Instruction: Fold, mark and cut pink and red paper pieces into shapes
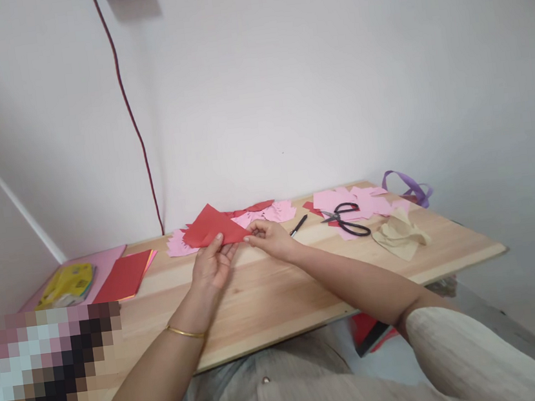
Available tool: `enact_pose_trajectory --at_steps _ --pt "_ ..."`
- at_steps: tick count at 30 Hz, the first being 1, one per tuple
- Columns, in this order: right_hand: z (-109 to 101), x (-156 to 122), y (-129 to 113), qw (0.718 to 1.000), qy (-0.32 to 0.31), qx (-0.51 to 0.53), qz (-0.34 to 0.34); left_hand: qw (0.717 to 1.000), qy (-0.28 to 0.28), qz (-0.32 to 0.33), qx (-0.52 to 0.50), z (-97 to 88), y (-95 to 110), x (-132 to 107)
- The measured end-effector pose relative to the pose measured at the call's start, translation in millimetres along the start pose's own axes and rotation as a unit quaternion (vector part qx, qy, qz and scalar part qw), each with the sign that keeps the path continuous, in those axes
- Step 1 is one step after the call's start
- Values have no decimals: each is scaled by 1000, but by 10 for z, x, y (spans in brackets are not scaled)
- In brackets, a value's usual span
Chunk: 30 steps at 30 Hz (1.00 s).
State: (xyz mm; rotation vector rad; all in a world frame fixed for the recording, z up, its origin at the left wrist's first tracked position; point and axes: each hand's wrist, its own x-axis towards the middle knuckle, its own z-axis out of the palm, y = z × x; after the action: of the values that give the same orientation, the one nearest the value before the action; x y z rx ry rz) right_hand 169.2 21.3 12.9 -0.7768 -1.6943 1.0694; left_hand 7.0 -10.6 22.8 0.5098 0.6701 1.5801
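Observation:
A folded piece of red paper (212, 225) with pointed corners is held up above the wooden table. My left hand (211, 264) grips its lower edge, thumb on top and fingers beneath. At the right corner, my right hand (269, 238) pinches the paper between thumb and fingers. Behind the red paper lie pink cut-paper pieces (284, 210) with jagged edges, partly hidden by it. Just right of my right hand is a black pen (300, 224). Farther right, black-handled scissors (355, 227) rest with blades slightly apart on pink paper scraps (328, 199).
A crumpled beige cloth or paper (402, 236) and a purple strap (406, 182) lie on the right of the wooden table (260, 299). At left are stacked red sheets (121, 277) and a yellow packet (66, 285) on pink paper. A cable (126, 101) hangs along the wall.

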Motion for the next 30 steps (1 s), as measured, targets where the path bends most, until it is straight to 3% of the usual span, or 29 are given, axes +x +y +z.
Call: enact_pose_trajectory --at_steps 4,10,16,25,30 --pt "37 -22 -26 1000 -8 17 -2 1000 8 -3 -29 -9 9 29" --pt "40 -61 -52 999 7 -43 2 999 16 3 -51 -44 41 84" --pt "64 -88 -74 995 42 -84 -32 998 23 1 -64 -14 39 60" --pt "62 -90 1 986 45 -125 -98 996 60 4 -72 -25 69 81" --pt "72 -111 -47 986 58 -129 -91 998 36 2 -59 -20 45 47"
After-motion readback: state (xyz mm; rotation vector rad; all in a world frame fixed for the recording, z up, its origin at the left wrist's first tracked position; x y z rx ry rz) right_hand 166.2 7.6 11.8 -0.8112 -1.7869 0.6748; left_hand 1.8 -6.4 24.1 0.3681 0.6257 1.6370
